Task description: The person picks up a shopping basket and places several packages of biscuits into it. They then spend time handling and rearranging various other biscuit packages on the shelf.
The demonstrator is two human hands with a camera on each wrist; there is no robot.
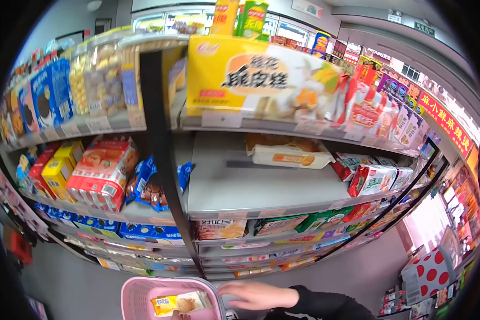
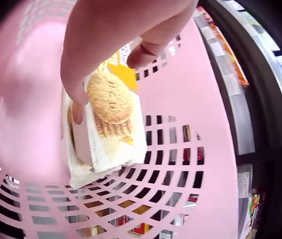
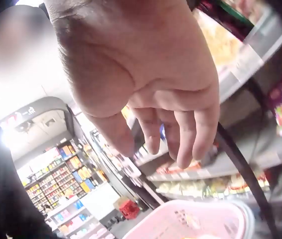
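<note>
A white and yellow biscuit packet (image 1: pixel 185 304) (image 2: pixel 112 99) lies inside the pink basket (image 1: pixel 136 298) (image 2: pixel 181 94) (image 3: pixel 171 214), a round biscuit printed on its front. My left hand (image 2: pixel 116 40) reaches down into the basket and grips the packet by its edges, a fingertip against its side; in the head view only a bit of this hand (image 1: pixel 180 316) shows at the bottom. Bare and holding nothing, my right hand (image 1: pixel 258 295) (image 3: pixel 151 74) is beside the basket's right rim, fingers loosely extended. Whether it touches the rim cannot be told.
Store shelves (image 1: pixel 234 184) stand ahead, with a large yellow and white box (image 1: pixel 261 80) on the upper one. A biscuit pack (image 1: pixel 290 156) lies at the back of the shelf below. Red packs (image 1: pixel 104 170) stand left of the dark post (image 1: pixel 160 133). Grey floor (image 1: pixel 357 266) shows at right.
</note>
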